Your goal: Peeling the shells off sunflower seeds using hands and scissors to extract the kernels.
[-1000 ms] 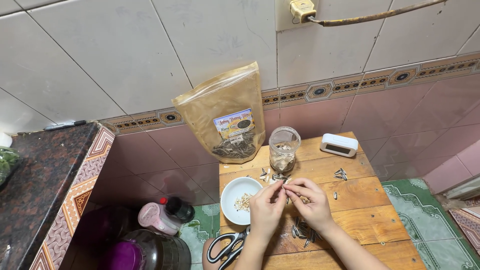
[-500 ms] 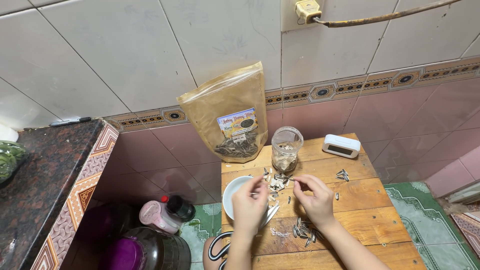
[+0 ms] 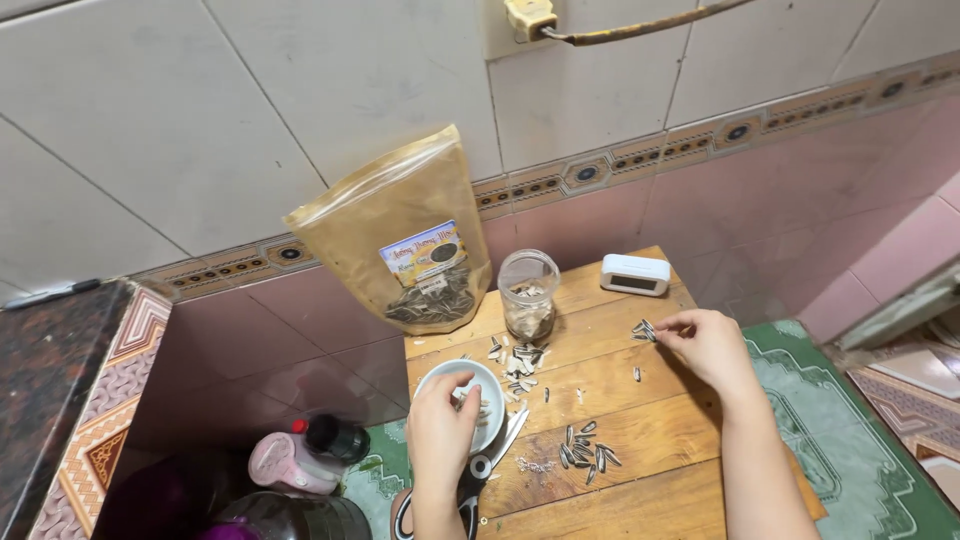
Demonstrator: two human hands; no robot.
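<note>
My left hand (image 3: 441, 432) reaches into a small white bowl (image 3: 486, 379) on the near left of a low wooden table (image 3: 640, 470), fingertips bunched inside it; whether they hold anything I cannot tell. My right hand (image 3: 711, 343) is stretched to the right, its fingertips pinching at a small cluster of sunflower seeds (image 3: 644, 329). More striped seeds (image 3: 586, 455) lie in a loose pile near the front, and empty shells (image 3: 517, 360) are scattered by the bowl. Scissors (image 3: 486, 470) lie under my left wrist.
A brown pouch of seeds (image 3: 405, 240) leans on the tiled wall beside a clear plastic cup (image 3: 527, 293) with shells. A small white box (image 3: 636, 274) sits at the table's back right. Bottles (image 3: 310, 455) stand on the floor at left; a dark stone counter (image 3: 50, 390) is far left.
My hands, together over the table's middle a second ago, have parted. The left has gone down into the bowl; the right has reached out to the seeds at the right.
</note>
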